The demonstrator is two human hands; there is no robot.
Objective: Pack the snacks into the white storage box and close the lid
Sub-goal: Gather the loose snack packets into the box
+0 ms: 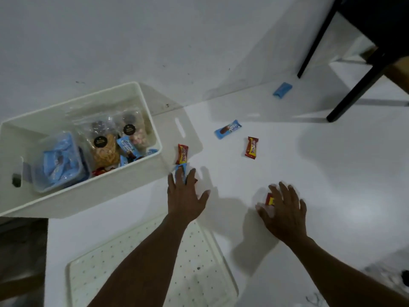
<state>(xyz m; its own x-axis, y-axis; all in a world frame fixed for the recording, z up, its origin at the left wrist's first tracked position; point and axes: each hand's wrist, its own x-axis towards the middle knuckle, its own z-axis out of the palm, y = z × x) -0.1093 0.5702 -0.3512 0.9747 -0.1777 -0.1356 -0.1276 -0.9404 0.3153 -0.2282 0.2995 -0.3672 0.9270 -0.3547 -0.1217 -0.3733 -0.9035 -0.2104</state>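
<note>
The white storage box (124,182) stands open at the left on the white floor, holding clear bags of snacks and blue packets. Its perforated white lid (137,269) lies flat on the floor below my arms. My left hand (184,196) lies with fingers spread over a blue snack packet (180,171) beside the box; a red bar (182,154) lies just beyond it. My right hand (285,211) covers a red-and-yellow snack bar (269,199), fingers bent over it. Farther out lie another red bar (251,147), a blue bar (228,129) and a blue packet (282,90).
Black furniture legs (352,96) stand at the upper right near the far blue packet. A white wall rises behind the box. A dark strip of floor (22,258) lies at the lower left beside the lid.
</note>
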